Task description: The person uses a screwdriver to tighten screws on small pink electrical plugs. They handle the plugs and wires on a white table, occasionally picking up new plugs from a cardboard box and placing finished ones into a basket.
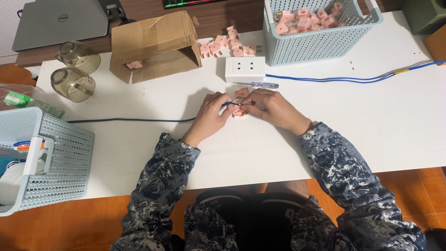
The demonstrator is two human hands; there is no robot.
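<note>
Left hand (210, 113), right hand (274, 108) both pinch pink plug (240, 111); brown cardboard box (155, 46) behind, open

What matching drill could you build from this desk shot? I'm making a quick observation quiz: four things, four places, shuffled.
Things:
1. pink plug
2. screwdriver
3. cardboard box
4. laptop

Places:
A. far left corner
B. between the left hand and right hand
C. on its side, left of the white socket block
D. just in front of the socket block

Pairs: 1-B, 2-D, 3-C, 4-A
</note>
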